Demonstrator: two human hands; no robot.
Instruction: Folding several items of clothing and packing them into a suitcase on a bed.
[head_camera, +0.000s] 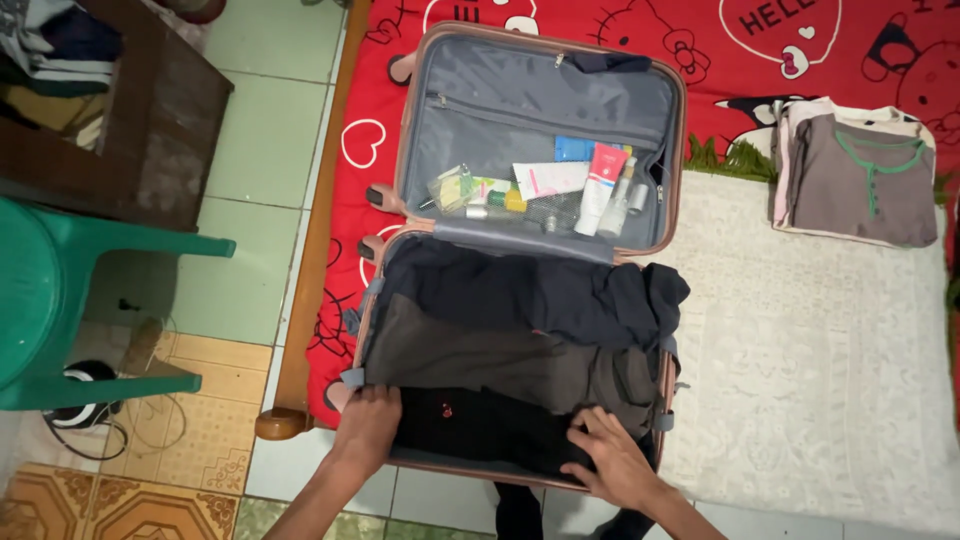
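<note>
Red bedsheet (345, 190), open suitcase (672, 190), left hand (366, 425), right hand (612, 455) flat on black garment (480, 425)

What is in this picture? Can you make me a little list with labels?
Place: open pink hard-shell suitcase lying on a bed with a red cartoon-print sheet
Left hand: pressing flat on the black folded garment
Right hand: flat on the same garment
Lower half: dark navy garment, brown-grey garment
Lid half: white tube with red cap, small bottles
Nearby: folded grey shirt with green trim, green plastic chair
</note>
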